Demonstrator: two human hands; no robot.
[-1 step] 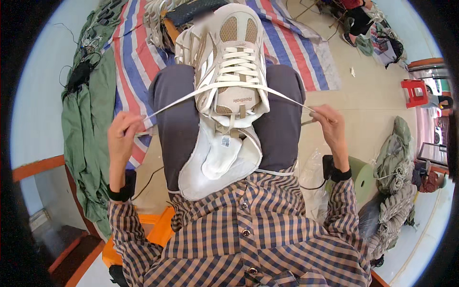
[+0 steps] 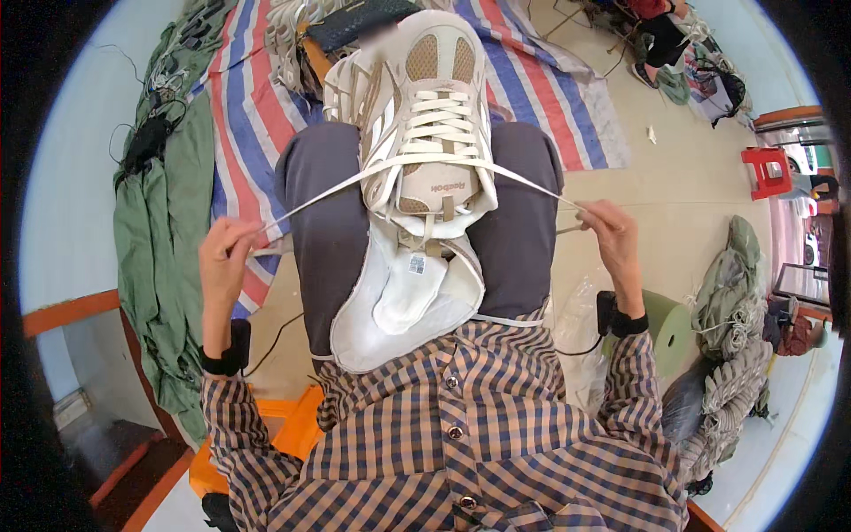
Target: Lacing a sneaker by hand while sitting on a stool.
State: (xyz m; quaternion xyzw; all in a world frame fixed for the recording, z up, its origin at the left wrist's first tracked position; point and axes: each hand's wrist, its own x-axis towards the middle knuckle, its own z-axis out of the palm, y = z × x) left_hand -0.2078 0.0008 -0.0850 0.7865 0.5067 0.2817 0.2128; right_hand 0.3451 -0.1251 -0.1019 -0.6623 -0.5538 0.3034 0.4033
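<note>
A beige and white sneaker [image 2: 385,133] with tan mesh panels rests between my knees, toe pointing away from me. Its off-white shoelace [image 2: 441,122] zigzags through the eyelets, and the two ends run out sideways in taut lines. My left hand [image 2: 225,252] pinches one end beyond the left knee. The other end is pinched by my right hand [image 2: 613,236] past the right knee, at about the same height. Under the shoe's heel, a pale cloth [image 2: 355,332] lies across my lap, with a white insole-shaped piece [image 2: 409,297] on it.
More beige shoes [image 2: 347,84] stand just beyond the left knee, by a dark woven bag [image 2: 368,19]. Striped sheeting [image 2: 567,115] covers the floor ahead. Green cloth [image 2: 164,266] hangs at left. On the right are a green roll [image 2: 667,332], shoelace bundles [image 2: 731,381] and a red stool [image 2: 764,173].
</note>
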